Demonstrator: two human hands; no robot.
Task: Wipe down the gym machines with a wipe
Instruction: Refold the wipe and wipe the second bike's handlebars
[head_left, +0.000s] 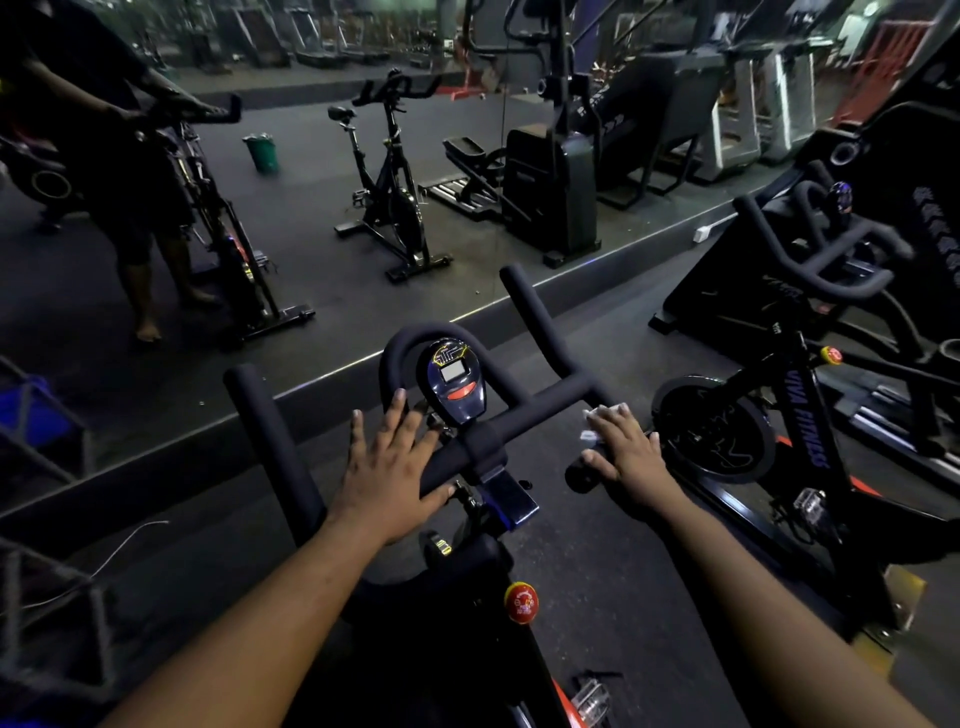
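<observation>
A wall mirror (260, 249) fills the far side, doubling the dim room. In front of it stands the bike (467, 597) being cleaned, with a second bike (800, 395) just to its right. It looks heavy and planted — it should not shift under a wiping hand.

The handlebar (519, 421) has its crossbar running left to right, rising a little toward the right, with two horns pointing away toward the mirror. Its covering looks like matte foam, probably soft and grippy enough to drag at a wipe; the rounded tubes are best taken by wrapping fingers round them.

The console (456, 378) sits at the bar's middle, screen tilted up toward the viewer, its long axis running near to far. It looks like hard plastic, likely the fragile part.

The left hand (392, 467) lies flat on the crossbar left of the console, fingers spread and straight, holding nothing. The right hand (628, 452) presses the wipe (597, 418) on the bar's right end, fingers curled over it.

The wipe is white, thin and limp — only its edge shows past the fingertips.
</observation>
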